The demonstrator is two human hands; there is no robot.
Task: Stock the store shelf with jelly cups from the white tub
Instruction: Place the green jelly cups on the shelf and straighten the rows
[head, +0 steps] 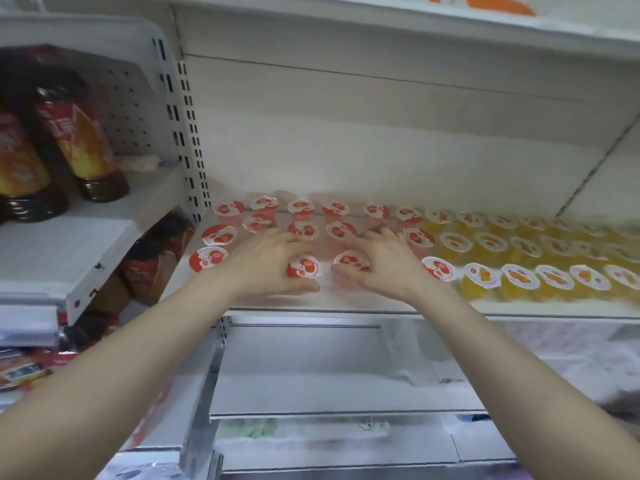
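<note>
Both my hands reach onto the white shelf (pixel 363 306). My left hand (pixel 266 263) curls around a red strawberry jelly cup (pixel 303 266) in the front row. My right hand (pixel 384 261) curls around another red jelly cup (pixel 351 261) beside it. Both cups stand on the shelf. Several red jelly cups (pixel 301 230) stand in rows behind and to the left. Orange jelly cups (pixel 519 258) fill the shelf's right part in rows. The white tub is out of sight.
Dark drink bottles (pixel 79 143) with red and orange labels stand on the neighbouring shelf at the left. A slotted upright post (pixel 187 133) divides the two bays. Another shelf (pixel 346 393) lies below, and one runs overhead (pixel 450 22).
</note>
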